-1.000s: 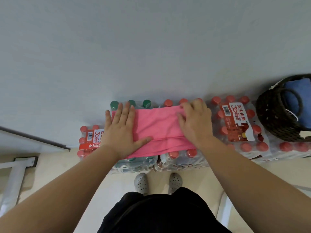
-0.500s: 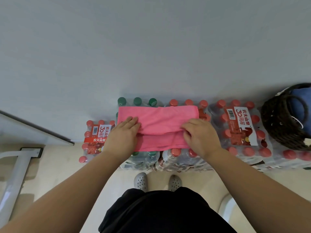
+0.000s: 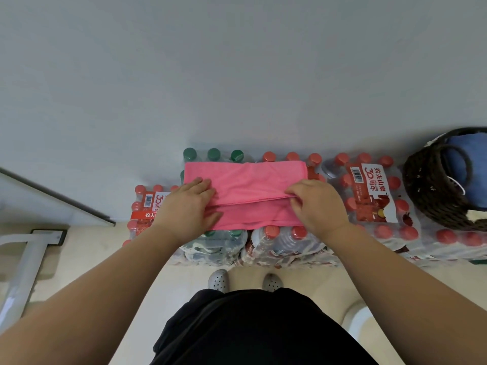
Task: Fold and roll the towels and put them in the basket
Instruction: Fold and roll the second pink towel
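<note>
A pink towel [image 3: 247,185] lies folded into a long strip on top of packs of bottled water. My left hand [image 3: 188,206] holds its left end, fingers on top and thumb under the fold's near edge. My right hand [image 3: 315,204] pinches the folded edge at the right end. A dark wicker basket [image 3: 432,191] stands at the far right on the packs, with a blue towel [image 3: 463,167] inside it.
Shrink-wrapped packs of bottles with red caps [image 3: 369,196] and green caps [image 3: 213,154] stand against a pale wall [image 3: 237,75]. A white frame [image 3: 23,262] stands on the floor at the left. My feet in grey shoes [image 3: 218,280] are below the packs.
Both hands were pressing flat on the towel. They have since drawn back toward me and taken hold of the folded edge at each end.
</note>
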The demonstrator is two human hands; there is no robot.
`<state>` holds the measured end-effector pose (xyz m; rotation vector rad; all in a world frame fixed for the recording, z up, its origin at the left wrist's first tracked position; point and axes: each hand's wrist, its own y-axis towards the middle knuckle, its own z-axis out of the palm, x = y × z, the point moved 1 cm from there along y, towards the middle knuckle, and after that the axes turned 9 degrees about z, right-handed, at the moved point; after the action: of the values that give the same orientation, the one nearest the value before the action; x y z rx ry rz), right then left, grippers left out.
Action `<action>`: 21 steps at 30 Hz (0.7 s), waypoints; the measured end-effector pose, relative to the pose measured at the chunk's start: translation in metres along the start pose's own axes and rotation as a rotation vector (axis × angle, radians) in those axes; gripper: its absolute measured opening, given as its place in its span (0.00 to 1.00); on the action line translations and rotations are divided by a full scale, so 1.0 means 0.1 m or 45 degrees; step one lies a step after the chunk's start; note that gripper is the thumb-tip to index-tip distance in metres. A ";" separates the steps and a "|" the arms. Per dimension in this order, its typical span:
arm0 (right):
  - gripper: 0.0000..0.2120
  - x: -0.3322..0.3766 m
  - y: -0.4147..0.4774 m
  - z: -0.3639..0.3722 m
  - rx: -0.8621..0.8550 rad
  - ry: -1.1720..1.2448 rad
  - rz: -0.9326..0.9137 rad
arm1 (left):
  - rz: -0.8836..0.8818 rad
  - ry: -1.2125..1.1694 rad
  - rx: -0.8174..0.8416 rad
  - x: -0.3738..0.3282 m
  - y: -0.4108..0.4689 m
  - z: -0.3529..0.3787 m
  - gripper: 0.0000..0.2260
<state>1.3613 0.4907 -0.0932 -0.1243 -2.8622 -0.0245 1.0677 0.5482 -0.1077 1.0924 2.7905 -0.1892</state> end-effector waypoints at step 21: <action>0.05 -0.05 -0.30 0.04 -0.207 -0.150 -0.238 | 0.206 0.144 -0.280 -0.09 -0.38 0.10 0.21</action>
<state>1.3621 0.4604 -0.0980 0.1134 -2.9760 -0.2971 1.0491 0.5133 -0.1140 1.2998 2.7175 0.1977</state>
